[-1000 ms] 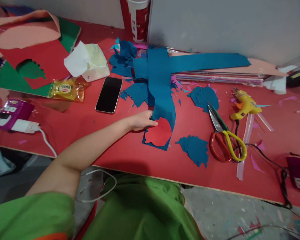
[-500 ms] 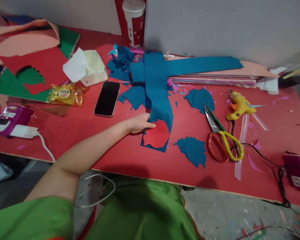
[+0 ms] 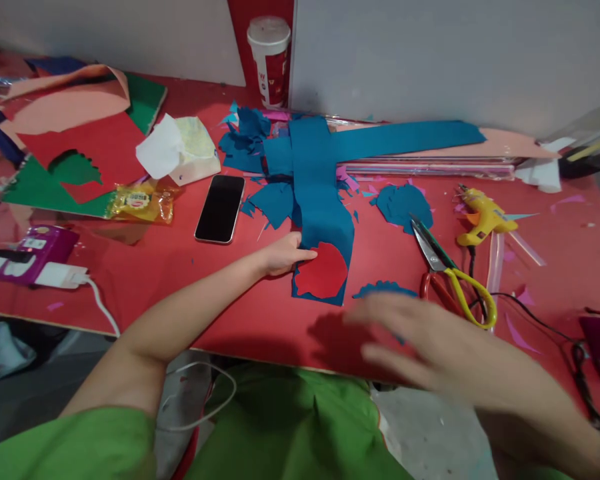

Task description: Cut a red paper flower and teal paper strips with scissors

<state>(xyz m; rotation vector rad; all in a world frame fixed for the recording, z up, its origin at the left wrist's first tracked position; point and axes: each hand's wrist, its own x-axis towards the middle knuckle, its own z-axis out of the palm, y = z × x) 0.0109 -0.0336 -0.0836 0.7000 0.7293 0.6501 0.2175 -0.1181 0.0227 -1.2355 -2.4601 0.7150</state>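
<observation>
In the head view, the two hands are apart. The left hand is clamped on the left edge of a red paper cutout and the blue strip under it, thumb on top, fingertips hidden. The cutout lies just below the middle of the view, on the strip's near end, over the red table.

With the cutout as the clock's centre, the right hand is at four o'clock — blurred, fingers spread, gripping nothing visible — and partly covers a pile of blue cutouts. A second blue pile sits at two o'clock, the scissors' tips touching or just beside it. The scissors lie around three, a yellow glue gun between two and three, a phone at ten, and a lidded cup between eleven and twelve.
</observation>
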